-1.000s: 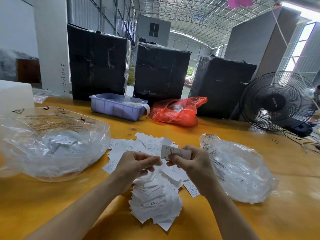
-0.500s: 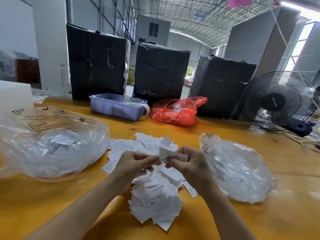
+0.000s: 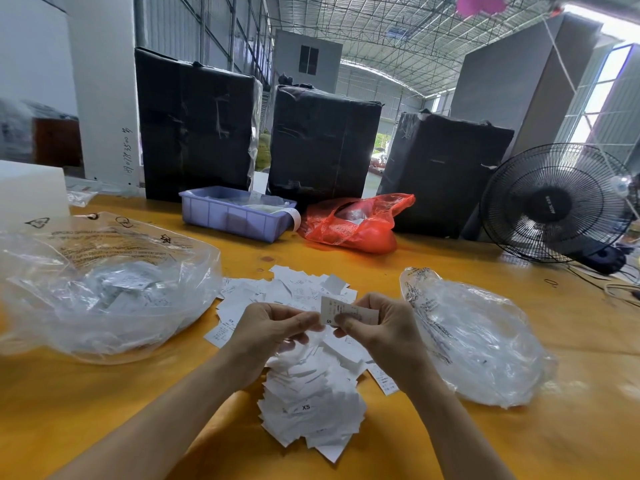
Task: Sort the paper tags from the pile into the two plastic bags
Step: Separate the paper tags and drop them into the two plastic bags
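A pile of white paper tags (image 3: 311,386) lies on the yellow table in front of me, one near tag marked XS. My right hand (image 3: 384,330) pinches a small stack of tags (image 3: 341,311) marked S just above the pile. My left hand (image 3: 273,329) touches the left edge of that stack with its fingertips. A large clear plastic bag (image 3: 104,292) with several tags inside lies to the left. A smaller clear plastic bag (image 3: 478,341) lies to the right, close to my right hand.
At the back of the yellow table (image 3: 571,427) stand a lilac plastic bin (image 3: 235,216), a red plastic bag (image 3: 353,226) and three black-wrapped bales (image 3: 322,143). A black fan (image 3: 554,202) with cables stands at the far right. A white box (image 3: 31,192) sits far left.
Both hands have sunk slightly toward the pile with the held tags. The tag stack has slid deeper into my right hand's fingers.
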A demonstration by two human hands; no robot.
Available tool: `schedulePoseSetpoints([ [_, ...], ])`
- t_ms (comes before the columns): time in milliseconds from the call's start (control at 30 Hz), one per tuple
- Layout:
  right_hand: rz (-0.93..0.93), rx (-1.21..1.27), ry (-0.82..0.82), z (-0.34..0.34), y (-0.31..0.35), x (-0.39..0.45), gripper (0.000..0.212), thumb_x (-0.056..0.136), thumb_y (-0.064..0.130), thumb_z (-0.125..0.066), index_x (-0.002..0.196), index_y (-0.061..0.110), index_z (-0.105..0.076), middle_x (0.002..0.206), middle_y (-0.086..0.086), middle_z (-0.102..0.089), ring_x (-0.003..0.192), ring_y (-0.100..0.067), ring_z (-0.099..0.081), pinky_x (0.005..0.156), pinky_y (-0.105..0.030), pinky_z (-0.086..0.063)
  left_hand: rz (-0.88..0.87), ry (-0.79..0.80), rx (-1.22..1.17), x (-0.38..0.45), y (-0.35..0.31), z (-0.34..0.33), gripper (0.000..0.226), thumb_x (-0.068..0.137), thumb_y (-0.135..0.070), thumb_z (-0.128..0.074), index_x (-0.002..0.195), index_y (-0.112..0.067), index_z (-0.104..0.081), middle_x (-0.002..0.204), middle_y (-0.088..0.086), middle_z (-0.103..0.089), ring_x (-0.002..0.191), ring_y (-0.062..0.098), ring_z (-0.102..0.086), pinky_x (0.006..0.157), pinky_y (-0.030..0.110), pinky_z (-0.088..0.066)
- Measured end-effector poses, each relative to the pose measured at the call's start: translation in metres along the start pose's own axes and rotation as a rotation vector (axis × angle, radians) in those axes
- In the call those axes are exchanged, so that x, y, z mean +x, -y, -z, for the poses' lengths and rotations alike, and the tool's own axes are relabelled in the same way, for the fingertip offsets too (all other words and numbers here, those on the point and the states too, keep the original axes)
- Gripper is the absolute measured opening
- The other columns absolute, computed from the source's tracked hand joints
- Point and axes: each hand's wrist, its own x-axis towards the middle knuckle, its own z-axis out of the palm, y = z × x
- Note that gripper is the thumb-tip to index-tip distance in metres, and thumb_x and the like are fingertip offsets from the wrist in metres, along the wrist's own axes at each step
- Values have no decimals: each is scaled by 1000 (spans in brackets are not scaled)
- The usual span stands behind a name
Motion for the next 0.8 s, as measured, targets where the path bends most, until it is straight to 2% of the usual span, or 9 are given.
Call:
schedulePoseSetpoints([
  [133,4,-36,23,-2,-1,0,13,77,-7,-71,74,-11,-59,77,-18,-69,60,-14,-68,50,-15,-48,19,-29,-9,1,0,0,18,62,-31,-74,72,-17,-79,64,4,-70,54,6,-59,57,21,-44],
  [233,5,-8,0,0,0,-1,11,77,-6,-71,74,-6,-60,76,-15,-70,61,-17,-70,53,-23,-53,8,-8,10,1,1,1,19,65,-30,-74,73,-14,-79,70,4,-72,55,5,-59,54,18,-43],
  [333,4,15,-20,2,2,-1,13,78,-5,-70,73,2,-61,76,-14,-71,64,-21,-71,59,-30,-56,0,34,5,0,1,0,21,65,-28,-75,75,-9,-78,67,3,-72,51,4,-56,46,13,-40],
  [467,-4,30,13,0,3,-1,12,78,-5,-70,74,-1,-60,78,-15,-70,64,-21,-71,56,-24,-55,-4,30,-4,1,2,1,23,64,-28,-75,75,-8,-78,70,4,-72,52,4,-57,45,13,-40],
  [600,-4,74,-4,2,5,0,15,81,-7,-66,75,6,-59,79,-14,-71,63,-19,-70,52,-17,-49,-15,32,-10,2,4,2,22,66,-28,-75,76,-8,-78,77,8,-74,55,5,-58,45,13,-40],
  [800,15,53,9,3,4,-1,13,81,-6,-67,79,4,-60,79,-10,-70,64,-20,-71,57,-21,-55,-15,46,-24,2,4,2,24,66,-28,-75,76,-7,-78,75,7,-73,53,4,-57,44,13,-39],
])
